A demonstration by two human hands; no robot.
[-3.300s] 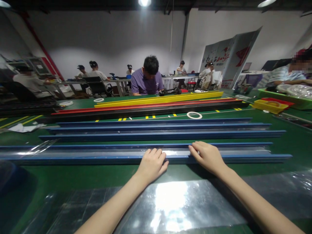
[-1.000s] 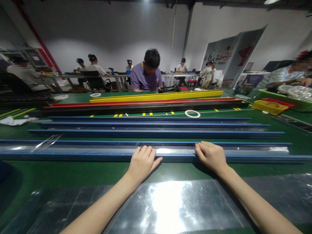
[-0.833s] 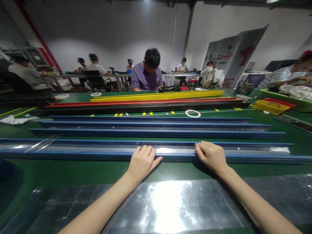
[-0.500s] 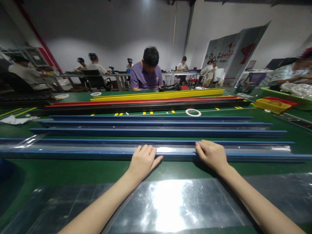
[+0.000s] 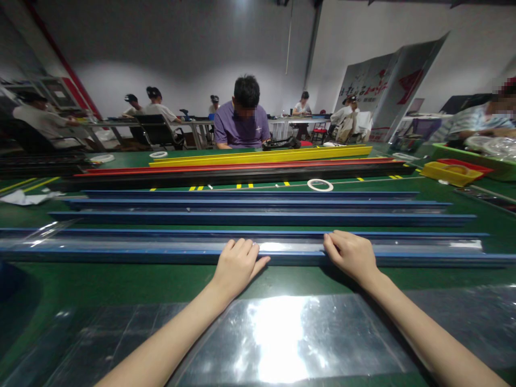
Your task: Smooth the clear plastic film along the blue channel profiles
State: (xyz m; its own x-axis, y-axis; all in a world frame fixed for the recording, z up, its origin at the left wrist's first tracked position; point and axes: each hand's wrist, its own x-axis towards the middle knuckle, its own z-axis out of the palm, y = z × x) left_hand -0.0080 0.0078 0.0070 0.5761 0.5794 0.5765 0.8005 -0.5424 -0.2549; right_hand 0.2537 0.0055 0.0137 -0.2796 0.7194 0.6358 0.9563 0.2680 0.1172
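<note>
A long blue channel strip (image 5: 141, 255) lies crosswise on the green table, with clear film (image 5: 278, 246) showing inside it. My left hand (image 5: 237, 269) curls its fingers over the near edge of this strip, the thumb stretched out to the right along it. To the right, my right hand (image 5: 350, 257) is closed at the same strip, thumb pressed against the bent fingers. Whatever the right fingers hold is hidden. Closest to me, beneath my forearms, a wide sheet of clear plastic (image 5: 217, 344) lies flat and reflects the light.
Beyond are more blue strips (image 5: 258, 219), red and black strips (image 5: 242, 173) and a yellow strip (image 5: 262, 157). A white tape ring (image 5: 320, 185) lies behind the blue ones. A yellow tray (image 5: 447, 174) stands at right. Across the table sits a person in purple (image 5: 242, 126).
</note>
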